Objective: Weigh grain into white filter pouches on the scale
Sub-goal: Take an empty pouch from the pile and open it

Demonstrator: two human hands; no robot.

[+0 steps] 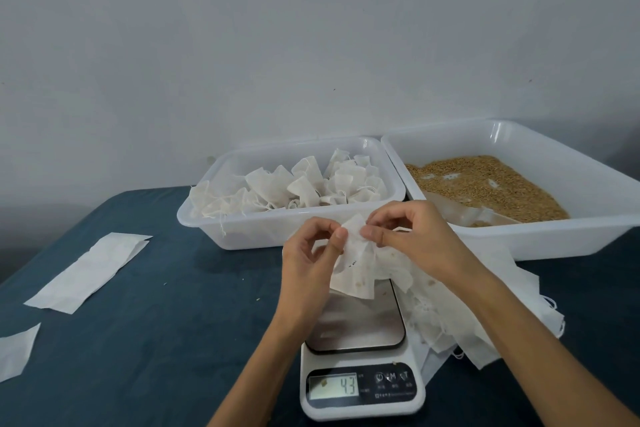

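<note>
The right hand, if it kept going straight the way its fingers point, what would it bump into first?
The right hand points left, pinching the white pouch, so beyond the pouch it would most likely meet the left hand, which pinches the same pouch. Depth is hard to judge in this one view.

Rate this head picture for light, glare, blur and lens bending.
Head view: dim, even light; soft shadows under the pouch tray. Glare streaks on the grain tray rim and a sheen on the scale platter. Fine detail is soft, though the display reads 43. Wide-angle bending curves the tray rims. Left hand and right hand show little motion blur.
</note>
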